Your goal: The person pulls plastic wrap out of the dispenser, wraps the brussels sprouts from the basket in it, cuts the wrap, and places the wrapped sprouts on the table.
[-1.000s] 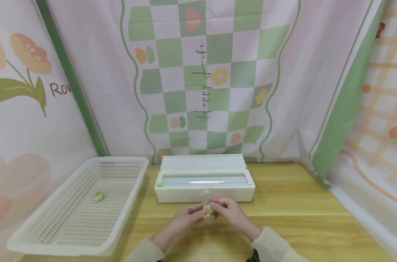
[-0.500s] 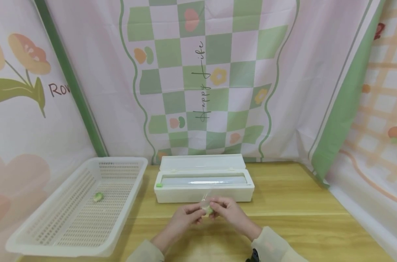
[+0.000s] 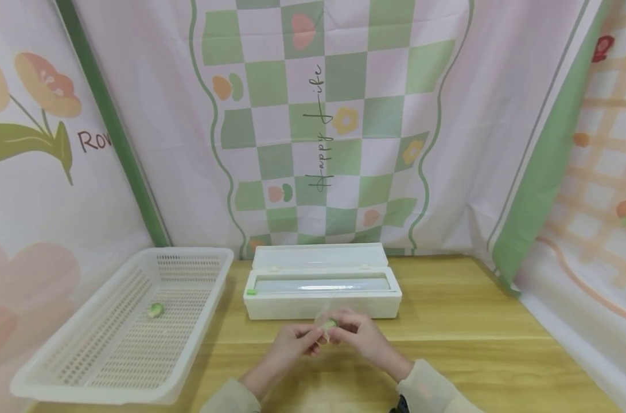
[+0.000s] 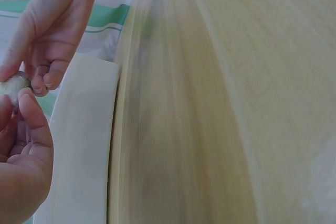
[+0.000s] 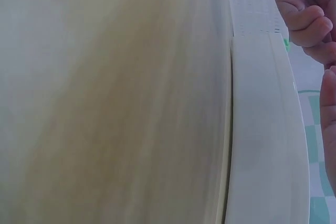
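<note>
Between my two hands, just in front of the long white box, is a small pale-green Brussels sprout (image 3: 329, 325) with clear plastic film around it. The fingertips and thumb of my left hand (image 3: 291, 343) pinch it from the left. From the right, my right hand (image 3: 363, 334) grips it with thumb and fingers. In the left wrist view the wrapped sprout (image 4: 14, 84) looks glossy at the left edge, with fingers on both sides. Only parts of both hands show in the right wrist view, and the sprout is hidden there.
Behind the hands stands a white cling film box (image 3: 323, 307), its lid raised and a film roll (image 3: 297, 285) inside. To the left, a white perforated basket (image 3: 186, 338) holds another sprout (image 3: 156, 310). A printed curtain (image 3: 302, 143) hangs behind the wooden table (image 3: 473, 355).
The wrapped sprout has turned in the fingers. My right thumb and fingers have shifted around it, and the film end that stood up above it is now lower. The basket and box have not moved.
</note>
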Available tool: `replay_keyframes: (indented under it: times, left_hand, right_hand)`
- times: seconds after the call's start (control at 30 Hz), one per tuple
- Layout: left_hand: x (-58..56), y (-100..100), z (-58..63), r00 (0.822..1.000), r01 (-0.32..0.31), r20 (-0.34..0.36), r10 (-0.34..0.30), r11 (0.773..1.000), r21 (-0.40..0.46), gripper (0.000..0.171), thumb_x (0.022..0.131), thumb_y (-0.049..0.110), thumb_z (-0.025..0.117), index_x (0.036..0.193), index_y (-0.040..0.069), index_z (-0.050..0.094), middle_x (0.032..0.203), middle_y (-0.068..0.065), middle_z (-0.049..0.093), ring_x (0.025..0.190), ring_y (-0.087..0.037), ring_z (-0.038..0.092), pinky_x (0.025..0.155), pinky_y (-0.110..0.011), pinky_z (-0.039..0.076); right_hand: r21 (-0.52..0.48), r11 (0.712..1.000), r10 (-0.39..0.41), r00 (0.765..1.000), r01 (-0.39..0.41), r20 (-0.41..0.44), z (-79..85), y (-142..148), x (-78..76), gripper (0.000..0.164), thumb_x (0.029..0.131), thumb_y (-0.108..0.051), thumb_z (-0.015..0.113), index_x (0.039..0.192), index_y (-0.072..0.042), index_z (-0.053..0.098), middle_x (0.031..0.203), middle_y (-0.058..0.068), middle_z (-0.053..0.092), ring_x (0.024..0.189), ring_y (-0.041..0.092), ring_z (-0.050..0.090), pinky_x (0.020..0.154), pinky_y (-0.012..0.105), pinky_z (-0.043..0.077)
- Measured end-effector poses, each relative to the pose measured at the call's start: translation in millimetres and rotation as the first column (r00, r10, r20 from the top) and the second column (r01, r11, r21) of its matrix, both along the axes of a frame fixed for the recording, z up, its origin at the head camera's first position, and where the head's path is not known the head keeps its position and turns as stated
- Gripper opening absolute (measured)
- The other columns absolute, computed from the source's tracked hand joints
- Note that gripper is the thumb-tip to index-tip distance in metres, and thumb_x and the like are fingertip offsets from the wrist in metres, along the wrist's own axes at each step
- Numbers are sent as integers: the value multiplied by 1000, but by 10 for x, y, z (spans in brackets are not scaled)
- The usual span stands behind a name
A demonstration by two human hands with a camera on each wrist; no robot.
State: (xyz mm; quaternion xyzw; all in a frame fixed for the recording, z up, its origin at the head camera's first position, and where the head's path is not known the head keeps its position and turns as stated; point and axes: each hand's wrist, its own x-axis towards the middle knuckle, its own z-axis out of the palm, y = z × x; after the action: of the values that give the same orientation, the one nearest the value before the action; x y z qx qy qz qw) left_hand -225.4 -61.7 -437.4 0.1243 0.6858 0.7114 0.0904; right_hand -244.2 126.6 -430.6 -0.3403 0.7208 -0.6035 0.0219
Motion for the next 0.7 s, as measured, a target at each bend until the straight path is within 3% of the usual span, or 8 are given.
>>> replay_keyframes:
  times: [0.17,0.43,0.7]
  left_hand:
    - [11,2,15,1000,-9,14,10,1000,-19,25,90,15,59,97,-9,64,85,-16,65,62,-9,57,62,-22,51]
    - [-4,-10,14,1000,12,20,-11,999,-45,30,91,22,58,96,-7,65,78,-5,63,63,-10,56,64,-23,51]
    - [6,-7,35,999,9,42,-8,1000,-19,32,94,20,53,91,-10,62,72,-1,60,62,-10,55,60,-21,49]
  right_hand:
    - [-46,999,28,999,-28,-17,-22,-7,-1,29,90,-4,56,115,11,56,108,19,54,72,21,61,65,35,54]
    - [-76,996,48,997,-53,-62,-19,-25,3,29,90,-4,56,114,14,55,99,11,55,68,19,60,61,34,54]
    - [-45,996,74,997,-75,-31,-25,-46,21,30,90,-3,56,118,10,54,114,23,44,86,18,59,67,47,53]
